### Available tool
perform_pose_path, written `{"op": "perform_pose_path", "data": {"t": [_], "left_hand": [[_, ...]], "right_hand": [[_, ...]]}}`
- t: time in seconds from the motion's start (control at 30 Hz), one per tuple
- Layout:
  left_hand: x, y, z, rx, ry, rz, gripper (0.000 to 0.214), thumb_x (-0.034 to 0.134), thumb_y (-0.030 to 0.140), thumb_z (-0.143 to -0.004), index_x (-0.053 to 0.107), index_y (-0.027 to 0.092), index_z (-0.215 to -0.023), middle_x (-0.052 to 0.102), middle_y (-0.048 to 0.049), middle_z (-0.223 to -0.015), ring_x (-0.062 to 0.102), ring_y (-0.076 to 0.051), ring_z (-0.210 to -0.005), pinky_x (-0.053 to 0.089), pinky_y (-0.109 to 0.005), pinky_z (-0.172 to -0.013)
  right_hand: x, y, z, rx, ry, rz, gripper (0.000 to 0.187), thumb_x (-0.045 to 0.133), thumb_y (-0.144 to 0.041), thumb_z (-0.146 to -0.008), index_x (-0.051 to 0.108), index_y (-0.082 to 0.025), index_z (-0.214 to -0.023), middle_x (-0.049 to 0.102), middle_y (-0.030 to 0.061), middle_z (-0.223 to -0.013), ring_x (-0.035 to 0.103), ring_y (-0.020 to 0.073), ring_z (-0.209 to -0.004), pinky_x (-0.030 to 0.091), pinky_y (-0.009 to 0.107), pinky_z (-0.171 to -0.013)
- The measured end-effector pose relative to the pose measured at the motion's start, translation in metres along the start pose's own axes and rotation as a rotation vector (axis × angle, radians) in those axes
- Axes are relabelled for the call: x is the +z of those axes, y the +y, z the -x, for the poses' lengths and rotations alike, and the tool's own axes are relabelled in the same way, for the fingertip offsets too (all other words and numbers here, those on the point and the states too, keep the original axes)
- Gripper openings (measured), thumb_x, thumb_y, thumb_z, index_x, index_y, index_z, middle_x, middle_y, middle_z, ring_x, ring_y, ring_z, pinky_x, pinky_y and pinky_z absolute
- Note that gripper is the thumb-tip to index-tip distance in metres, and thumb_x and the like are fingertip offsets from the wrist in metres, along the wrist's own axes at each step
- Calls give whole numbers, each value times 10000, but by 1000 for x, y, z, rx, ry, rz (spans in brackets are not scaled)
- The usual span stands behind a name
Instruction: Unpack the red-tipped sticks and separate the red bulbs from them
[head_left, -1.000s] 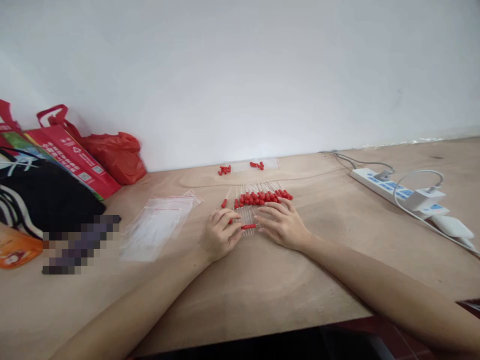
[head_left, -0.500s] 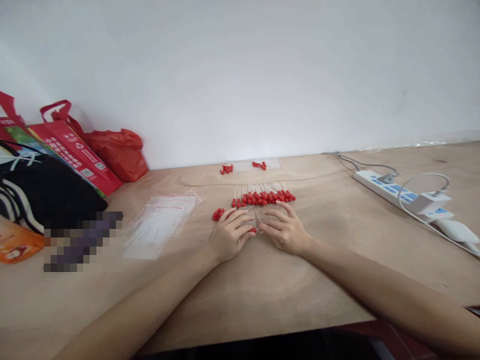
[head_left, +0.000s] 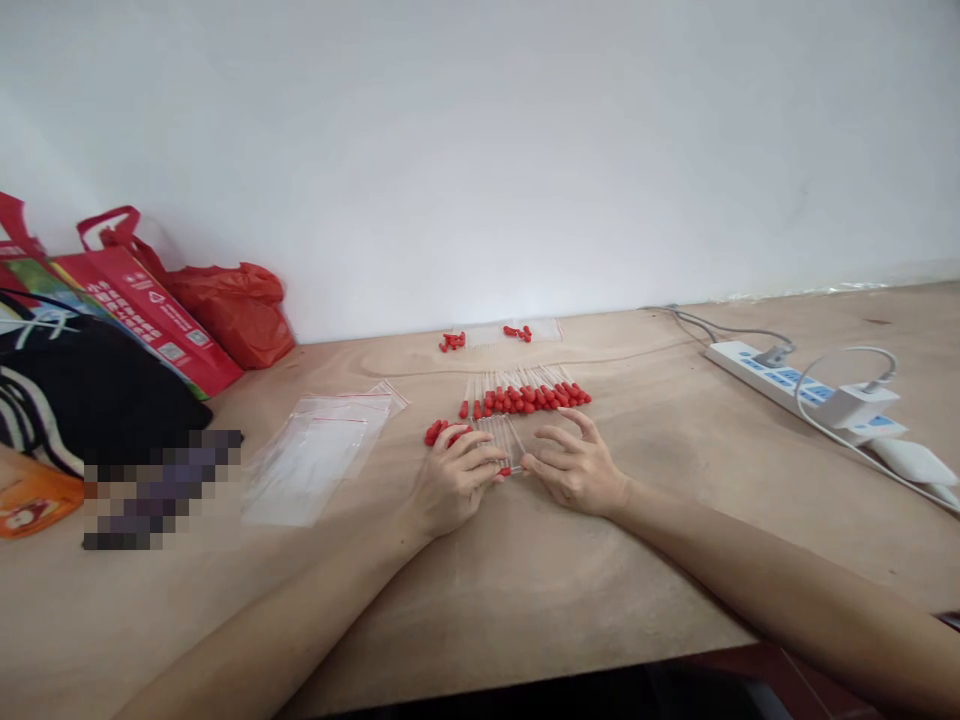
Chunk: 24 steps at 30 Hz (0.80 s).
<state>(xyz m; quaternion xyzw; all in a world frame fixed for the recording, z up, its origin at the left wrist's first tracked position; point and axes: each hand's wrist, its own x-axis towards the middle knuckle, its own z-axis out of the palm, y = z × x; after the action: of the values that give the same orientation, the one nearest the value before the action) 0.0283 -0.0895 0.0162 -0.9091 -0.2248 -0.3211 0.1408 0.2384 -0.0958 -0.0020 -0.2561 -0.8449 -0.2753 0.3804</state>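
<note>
The left hand [head_left: 454,478] is closed around a small bundle of red-capped tubes [head_left: 435,432] on the plywood table [head_left: 525,600]. The right hand [head_left: 576,468], fingers spread and gripping nothing, rests its fingertips beside the row of tubes [head_left: 525,398]. It looks like a gathering step, and such thin tubes ask for a light, even pinch.

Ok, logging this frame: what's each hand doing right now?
Left hand: curled, pinching a red-capped tube.
Right hand: fingers bent at that tube; grip cannot be told.

Soft, even light. Faint shadows beneath left hand [head_left: 456,482] and right hand [head_left: 579,472]. Brightest on wall [head_left: 480,150] beyond them. Frame edges bow; pixelated patch [head_left: 161,488] far left.
</note>
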Motion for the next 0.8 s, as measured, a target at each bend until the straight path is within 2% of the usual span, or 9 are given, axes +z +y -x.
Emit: {"op": "perform_pose_path", "data": {"t": [0.23,0.3,0.43,0.5,0.6,0.7,0.8], "left_hand": [[-7,3,2,33,48,9,113,518,153,-801,607,194,-745,656,7,-850,540,-172,-893,384,-355,-816],[-15,-5,8,-32,104,-17,121,512,145,-796,608,183,-733,626,-20,-838,536,-165,-844,414,-326,-758],[-34,-38,26,-431,246,-85,150,505,235,-800,640,170,-795,522,-40,-768,500,-124,-663,433,-248,-589],[-38,-55,33,-671,215,-91,214,490,290,-794,647,168,-873,500,-28,-729,485,-117,-599,428,-245,-556],[-34,-70,39,-956,82,-23,289,511,293,-737,619,154,-968,532,-23,-722,512,-128,-601,439,-251,-586],[-23,-74,37,-1156,17,66,345,531,303,-700,574,152,-1006,590,-19,-749,550,-134,-620,445,-248,-610],[-13,-74,30,-1223,16,60,311,536,342,-700,568,159,-950,625,-16,-733,573,-142,-636,447,-253,-641]], "right_hand": [[-2,2,0,-6,10,4,102,516,-216,-802,616,-233,-814,616,-53,-591,539,125,-805,226,400,-971],[-5,10,4,66,7,25,128,498,-224,-810,626,-231,-804,619,-40,-596,530,129,-772,244,383,-932],[-8,24,13,323,-61,39,172,484,-255,-824,646,-216,-784,620,-14,-599,498,108,-622,295,312,-752],[-4,26,15,410,-113,5,194,471,-271,-833,655,-216,-810,610,-9,-592,487,95,-566,291,289,-674],[6,22,14,492,-187,-62,225,434,-249,-840,653,-206,-870,596,8,-630,510,107,-584,313,274,-627],[18,16,11,532,-220,-144,253,400,-195,-830,633,-182,-926,566,32,-694,523,125,-623,373,256,-591],[27,12,8,558,-190,-239,260,400,-141,-801,613,-178,-946,538,40,-750,532,127,-654,433,240,-602]]}}
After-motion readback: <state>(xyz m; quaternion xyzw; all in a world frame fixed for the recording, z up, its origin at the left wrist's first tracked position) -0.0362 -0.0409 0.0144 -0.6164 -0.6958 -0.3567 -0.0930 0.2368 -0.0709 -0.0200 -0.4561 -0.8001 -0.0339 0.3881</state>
